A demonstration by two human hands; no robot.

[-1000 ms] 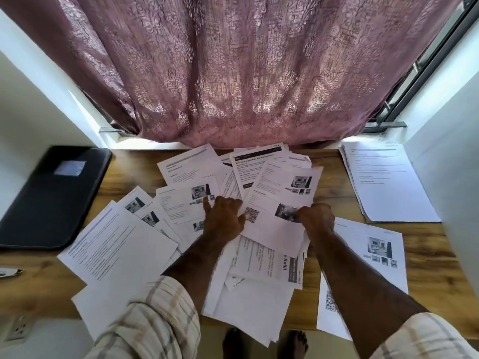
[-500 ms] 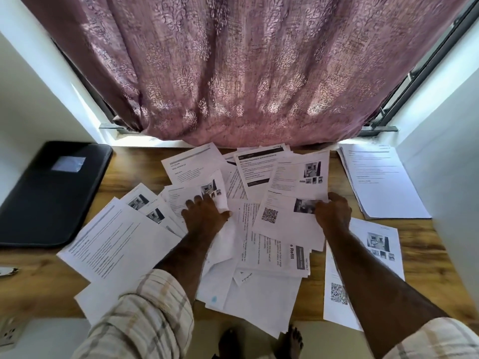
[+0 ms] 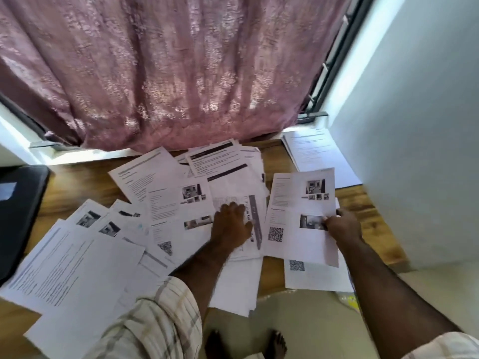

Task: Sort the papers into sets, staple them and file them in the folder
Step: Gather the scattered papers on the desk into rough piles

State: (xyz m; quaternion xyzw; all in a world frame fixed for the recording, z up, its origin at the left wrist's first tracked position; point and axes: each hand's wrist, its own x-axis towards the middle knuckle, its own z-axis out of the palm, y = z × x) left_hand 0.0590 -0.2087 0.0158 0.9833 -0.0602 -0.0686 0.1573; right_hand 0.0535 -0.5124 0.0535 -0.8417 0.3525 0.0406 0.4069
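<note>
Loose printed papers [image 3: 166, 193] lie spread over the wooden table [image 3: 77, 185]. My right hand [image 3: 342, 225] pinches the right edge of one sheet with photos and a QR code [image 3: 293, 203], held a little off the table to the right of the pile. My left hand [image 3: 230, 226] rests flat, palm down, on a sheet with a dark banner in the middle of the spread. A neat stack of text pages [image 3: 318, 156] sits at the back right. The black folder [image 3: 18, 216] lies at the left edge. No stapler is visible.
A pink curtain [image 3: 168, 73] hangs along the table's back edge. A white wall [image 3: 414, 151] closes in the right side. Another QR-code sheet [image 3: 316, 275] lies under the held one near the front edge. Bare feet [image 3: 246, 343] show below.
My right hand has drawn the photo sheet out of the pile and moved it right. My left hand has shifted right onto the banner sheet. The view has swung right.
</note>
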